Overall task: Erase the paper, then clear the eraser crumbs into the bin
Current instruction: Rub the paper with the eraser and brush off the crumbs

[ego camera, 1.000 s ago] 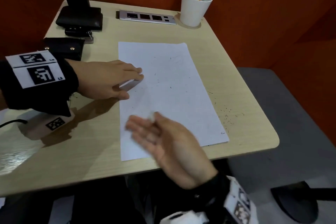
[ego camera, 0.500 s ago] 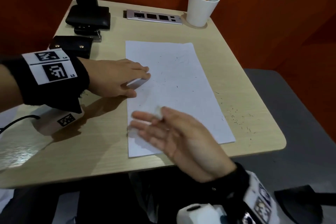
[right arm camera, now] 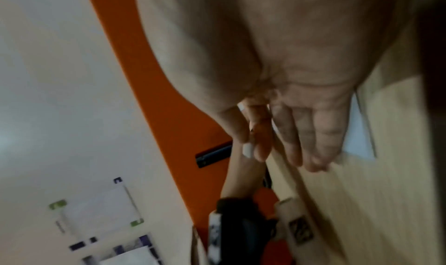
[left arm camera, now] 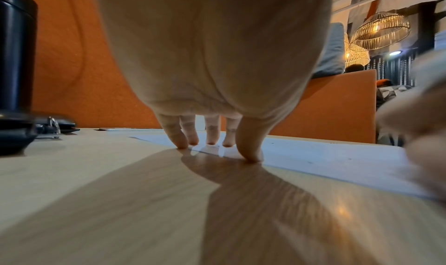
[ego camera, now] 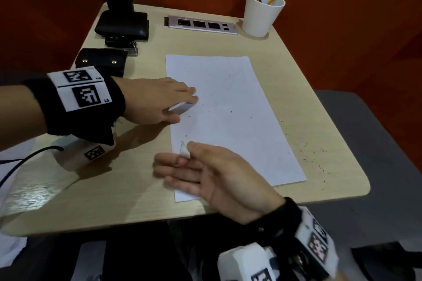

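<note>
Head view: a pale wood-grain tabletop [ego camera: 296,89] with rounded corners carries a smooth white sheet of paper [ego camera: 230,121], rectangular, lying at the centre. Thin dark eraser crumbs [ego camera: 312,157] speckle the sheet and gather on bare wood at 4 o'clock from it. The left hand [ego camera: 157,100] comes in from 9 o'clock, its fingers arched down onto the sheet's left edge, holding nothing. The right hand [ego camera: 205,173] hovers at 6 o'clock, fingers nearly straight, thumb pinching a small white eraser [ego camera: 184,152] against them; most of the eraser is hidden. A white tapered cup [ego camera: 262,16] of pencils stands at 1 o'clock, a flat metallic socket strip [ego camera: 202,25] at 12. No bin shows.

Left wrist view: fingertips [left arm camera: 182,144] and thumb press the paper's edge [left arm camera: 313,158]; at 3 o'clock the other hand is a blur.

Right wrist view: blurred and tilted; a white bit of eraser [right arm camera: 247,149] shows beside the fingers [right arm camera: 293,141].
</note>
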Demonstrator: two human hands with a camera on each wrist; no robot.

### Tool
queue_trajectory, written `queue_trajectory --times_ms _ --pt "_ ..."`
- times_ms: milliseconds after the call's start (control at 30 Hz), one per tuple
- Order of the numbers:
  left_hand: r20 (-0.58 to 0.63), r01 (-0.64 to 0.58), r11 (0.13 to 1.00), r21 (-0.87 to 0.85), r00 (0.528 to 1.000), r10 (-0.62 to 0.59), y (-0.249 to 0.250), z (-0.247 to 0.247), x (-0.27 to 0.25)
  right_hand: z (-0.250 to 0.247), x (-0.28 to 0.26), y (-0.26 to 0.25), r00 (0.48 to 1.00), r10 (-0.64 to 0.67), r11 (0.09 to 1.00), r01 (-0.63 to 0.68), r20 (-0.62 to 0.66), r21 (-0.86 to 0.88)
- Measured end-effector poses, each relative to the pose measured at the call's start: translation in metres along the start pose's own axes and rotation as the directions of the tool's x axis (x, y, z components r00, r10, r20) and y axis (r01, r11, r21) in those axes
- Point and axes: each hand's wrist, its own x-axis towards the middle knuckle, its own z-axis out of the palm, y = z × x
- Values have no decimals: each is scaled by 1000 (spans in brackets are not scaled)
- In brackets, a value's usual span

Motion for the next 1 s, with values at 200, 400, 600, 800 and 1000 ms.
queue_trajectory --times_ms 200,400,600,800,1000 --pt "-10 -23 1000 -14 1000 23 0 -3 -1 -52 2 -35 481 -564 820 420 -671 -388" --pt "-35 33 989 -147 999 -39 0 -14 -2 -3 13 -30 971 -177 974 148 -163 -173" --pt "17 99 957 -271 995 -98 -8 -11 0 -17 52 -36 853 -216 960 275 -475 58" --pt "11 112 946 -304 993 -114 -11 -9 1 -22 7 -42 523 -417 855 504 -743 -125" --pt "22 113 928 -356 993 -113 -14 -14 2 15 60 -45 944 -124 992 117 -307 -40"
